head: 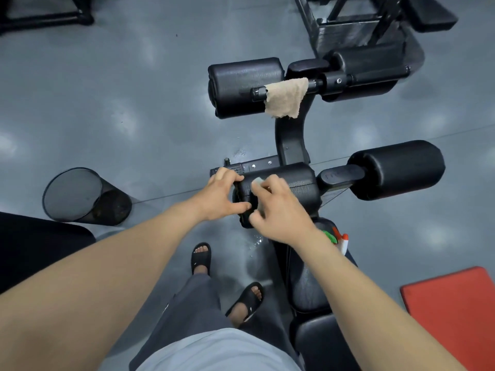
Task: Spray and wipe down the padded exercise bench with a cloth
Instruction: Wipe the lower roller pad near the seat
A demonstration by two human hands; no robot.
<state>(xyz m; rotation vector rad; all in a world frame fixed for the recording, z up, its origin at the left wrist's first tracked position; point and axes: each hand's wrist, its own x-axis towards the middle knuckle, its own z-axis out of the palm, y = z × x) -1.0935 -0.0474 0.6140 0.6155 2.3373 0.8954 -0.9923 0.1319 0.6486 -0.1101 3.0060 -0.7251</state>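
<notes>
The black padded bench (pixel 310 293) runs away from me at lower right, ending in padded foam rollers. My left hand (pixel 223 195) grips the end of the near left roller (pixel 294 188). My right hand (pixel 276 210) presses a small pale cloth (pixel 258 181) against that roller's top; most of the cloth is hidden under my fingers. A tan towel (pixel 288 99) hangs over the bar by the far left roller (pixel 241 87). A spray bottle (pixel 340 241) with green and orange parts lies on the bench pad, partly behind my right forearm.
A black mesh bin (pixel 80 195) stands on the grey floor at left. A red mat (pixel 452 309) lies at lower right. The near right roller (pixel 399 168) sticks out to the right. Another black machine frame (pixel 356 22) stands at the top. Wet spots mark the floor near my sandalled feet.
</notes>
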